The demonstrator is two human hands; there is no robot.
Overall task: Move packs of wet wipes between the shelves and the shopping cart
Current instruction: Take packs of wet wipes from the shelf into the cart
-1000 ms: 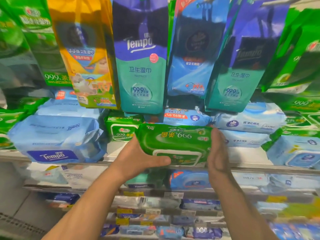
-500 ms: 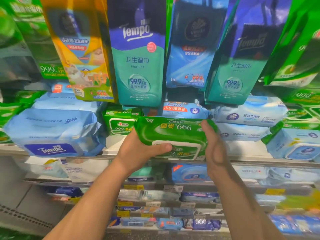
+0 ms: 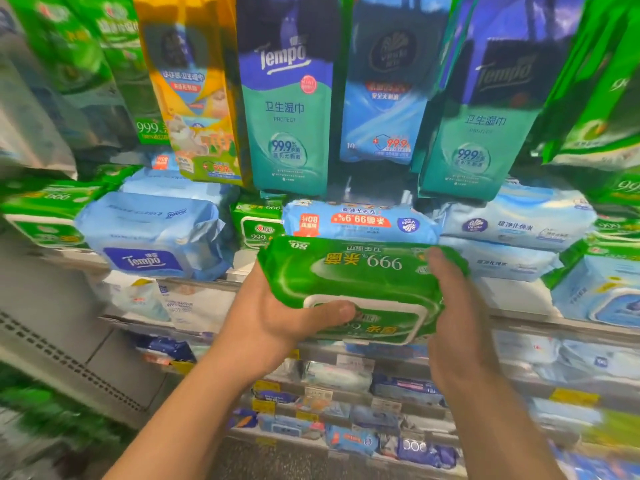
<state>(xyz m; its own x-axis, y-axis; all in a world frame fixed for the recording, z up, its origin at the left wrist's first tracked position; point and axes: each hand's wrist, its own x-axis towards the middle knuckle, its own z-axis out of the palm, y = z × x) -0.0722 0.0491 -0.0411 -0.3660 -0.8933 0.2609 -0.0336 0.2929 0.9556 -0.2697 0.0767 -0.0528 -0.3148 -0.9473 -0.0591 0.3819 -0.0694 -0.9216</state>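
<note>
A green pack of wet wipes [image 3: 353,278] with a white-rimmed lid is held in the air in front of the shelf [image 3: 519,322], its print upside down. My left hand [image 3: 277,317] grips its left end, thumb lying across the lid. My right hand [image 3: 457,306] holds its right end, fingers wrapped over the top edge. Behind it on the shelf lie a light blue pack [image 3: 360,220] and a small green pack [image 3: 254,225]. The shopping cart is out of view.
Tall hanging bags of wipes [image 3: 287,98] crowd the space above the shelf. A blue Tempo pack [image 3: 152,237] lies at the left, pale blue packs [image 3: 516,220] at the right. Lower shelves [image 3: 346,382] hold several smaller packs.
Both hands have drawn the green pack slightly down and toward me, away from the shelf, and it looks larger. The camera view shifted a little to the right.
</note>
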